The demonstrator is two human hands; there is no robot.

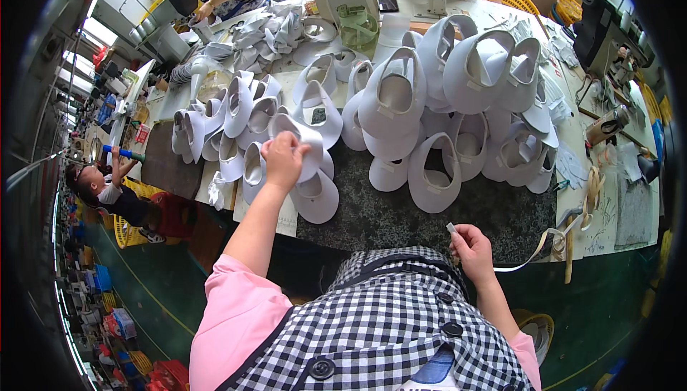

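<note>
My left hand [285,160] is closed on the edge of a white shoe upper [309,149] at the near side of the left pile. Below it, another white upper [315,199] lies on the dark mat. My right hand [473,249], low in front of my apron, pinches a narrow pale strip of tape [451,227] between thumb and fingers. A cream ribbon [538,249] runs from the table's right side down toward this hand; whether it joins the pinched end is hidden. A larger pile of white uppers [434,176] stands ahead, between and beyond my hands.
A dark speckled mat [358,212] covers the near tabletop. A wooden-handled tool [569,258] sits at the right edge, near a metal cup [607,126]. White pieces [268,33] are heaped far left. Co-workers sit across the table; a child [107,187] is at left.
</note>
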